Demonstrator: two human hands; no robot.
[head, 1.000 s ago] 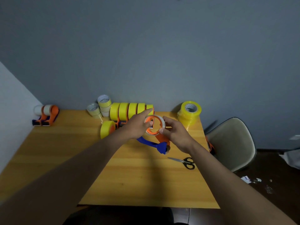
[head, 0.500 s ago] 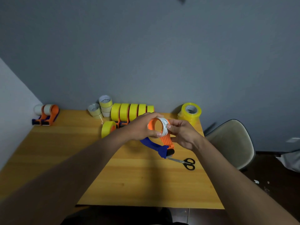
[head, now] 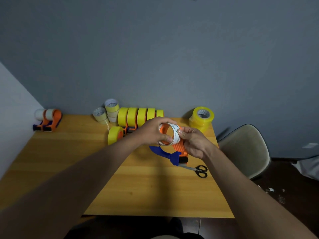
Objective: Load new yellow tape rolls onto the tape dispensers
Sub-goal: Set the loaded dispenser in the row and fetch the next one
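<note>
Dispenser [head: 179, 149]: frame centre, lifted for access
Left hand [head: 151, 131]: grips hub
Right hand [head: 193, 142]: pinches spent core [head: 175, 133], steadying it

Tabletop [head: 72, 163]: light wood, grain running left to right, set against a grey-blue wall [head: 172, 57]; a paler wall [head: 12, 109] meets it at the left corner.

Scissors [head: 198, 170]: black handles, metal blades shut, lying flat near the right edge, tips pointing left.

Chair [head: 245, 150]: beige shell seat with dark rim, just beside the right edge of the tabletop, facing it.

Floor [head: 284, 178]: dark, beyond the chair. Small white scraps [head: 271, 190] scattered on it. Pale crumpled item at the far right edge, cut off; cannot tell what it is.
</note>
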